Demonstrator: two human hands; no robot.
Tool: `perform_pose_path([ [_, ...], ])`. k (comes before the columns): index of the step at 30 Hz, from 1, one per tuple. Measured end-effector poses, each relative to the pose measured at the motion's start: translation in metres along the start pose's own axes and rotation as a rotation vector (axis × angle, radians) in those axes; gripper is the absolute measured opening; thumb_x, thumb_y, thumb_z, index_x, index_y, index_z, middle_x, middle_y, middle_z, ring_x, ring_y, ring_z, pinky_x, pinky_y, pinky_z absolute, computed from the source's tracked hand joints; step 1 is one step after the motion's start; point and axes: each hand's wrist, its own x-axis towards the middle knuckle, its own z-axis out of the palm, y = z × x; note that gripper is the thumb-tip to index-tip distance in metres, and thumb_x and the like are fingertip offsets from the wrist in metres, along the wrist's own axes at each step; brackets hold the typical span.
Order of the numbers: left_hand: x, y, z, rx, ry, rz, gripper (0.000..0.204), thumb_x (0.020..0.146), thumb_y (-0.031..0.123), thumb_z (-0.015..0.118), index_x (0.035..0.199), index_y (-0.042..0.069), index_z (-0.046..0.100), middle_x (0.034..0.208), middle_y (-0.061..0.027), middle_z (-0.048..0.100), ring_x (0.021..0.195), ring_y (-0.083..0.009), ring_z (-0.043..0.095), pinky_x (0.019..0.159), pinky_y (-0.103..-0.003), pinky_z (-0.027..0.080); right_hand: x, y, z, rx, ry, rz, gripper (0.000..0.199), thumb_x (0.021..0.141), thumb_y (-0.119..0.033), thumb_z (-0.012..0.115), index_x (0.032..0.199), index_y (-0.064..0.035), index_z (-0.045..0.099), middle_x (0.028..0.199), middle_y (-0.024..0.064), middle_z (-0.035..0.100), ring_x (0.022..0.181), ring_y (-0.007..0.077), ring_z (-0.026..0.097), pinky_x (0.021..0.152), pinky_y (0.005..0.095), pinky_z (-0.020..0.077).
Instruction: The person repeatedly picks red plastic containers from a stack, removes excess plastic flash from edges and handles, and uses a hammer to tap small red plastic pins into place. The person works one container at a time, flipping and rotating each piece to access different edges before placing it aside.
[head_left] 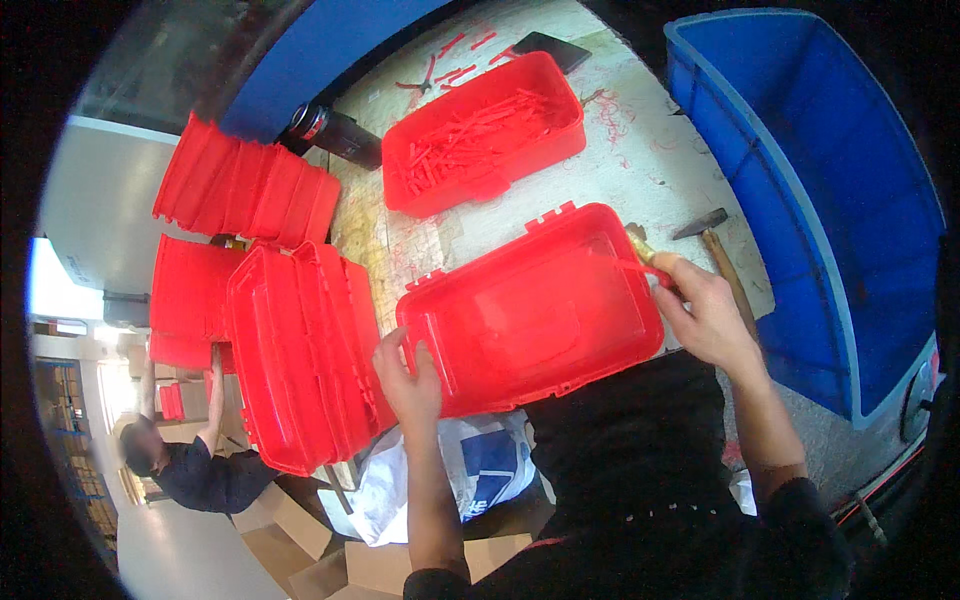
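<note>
A shallow red plastic box half [530, 315], with hinge lugs along its far edge, lies tilted in front of me, its hollow side up. My left hand [410, 385] grips its left end, the thumb over the rim. At the far right corner, my right hand [705, 310] is closed, thumb and forefinger pinched together. A thin red piece [637, 267] runs from those fingers over the rim; whether it is a strip or a tool cannot be told. Just behind the fingers sits a yellowish object [640, 243], partly hidden.
Beyond stands a red box [400, 190] of red scraps. A hammer [735, 270] lies right, beside a large blue bin [800, 200]. Stacked red boxes [290, 360], a black bottle [345, 137] and pliers [425, 82] are left and behind. Another person [205, 475] handles stacks.
</note>
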Motion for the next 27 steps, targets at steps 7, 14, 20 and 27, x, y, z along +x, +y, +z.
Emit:
perform_pose_path([
  [7, -0.088, 0.065, -0.035, -0.516, -0.683, -0.675, 0.048, 0.097, 0.038, 0.061, 0.067, 0.0, 0.066, 0.057, -0.0039, 0.058, 0.057, -0.0134, 0.057, 0.055, -0.027, 0.043, -0.001, 0.006, 0.052, -0.129, 0.059, 0.074, 0.023, 0.095, -0.015, 0.059, 0.115, -0.0057, 0.05, 0.077, 0.0201, 0.068, 0.067, 0.0409, 0.067, 0.058, 0.0487, 0.053],
  [14, -0.141, 0.068, -0.056, -0.786, -1.099, -0.977, 0.044, 0.097, 0.037, 0.063, 0.068, 0.004, 0.067, 0.057, -0.0002, 0.055, 0.054, -0.0099, 0.051, 0.052, -0.026, 0.04, -0.043, -0.007, 0.075, -0.091, -0.013, -0.022, 0.018, 0.094, -0.007, 0.058, 0.112, -0.0058, 0.052, 0.079, 0.0217, 0.065, 0.071, 0.0415, 0.067, 0.059, 0.0483, 0.0531],
  [20, -0.206, 0.045, -0.087, -0.483, -0.044, -0.707, 0.019, 0.092, 0.016, 0.069, 0.101, -0.001, 0.065, 0.09, -0.0035, 0.065, 0.08, -0.0123, 0.058, 0.074, -0.028, 0.049, -0.054, -0.019, 0.083, -0.212, -0.052, -0.075, 0.018, 0.094, -0.006, 0.059, 0.11, -0.0074, 0.052, 0.078, 0.0198, 0.066, 0.067, 0.0386, 0.068, 0.057, 0.0465, 0.0542],
  [27, -0.285, -0.023, -0.047, -0.886, 0.157, -1.182, 0.056, 0.091, 0.009, 0.068, 0.141, -0.002, 0.044, 0.138, -0.0131, 0.053, 0.123, -0.0236, 0.052, 0.106, -0.038, 0.039, -0.044, -0.017, 0.091, -0.187, 0.015, -0.016, 0.012, 0.098, -0.007, 0.054, 0.11, -0.0057, 0.053, 0.071, 0.0181, 0.065, 0.064, 0.0362, 0.068, 0.057, 0.0436, 0.0519],
])
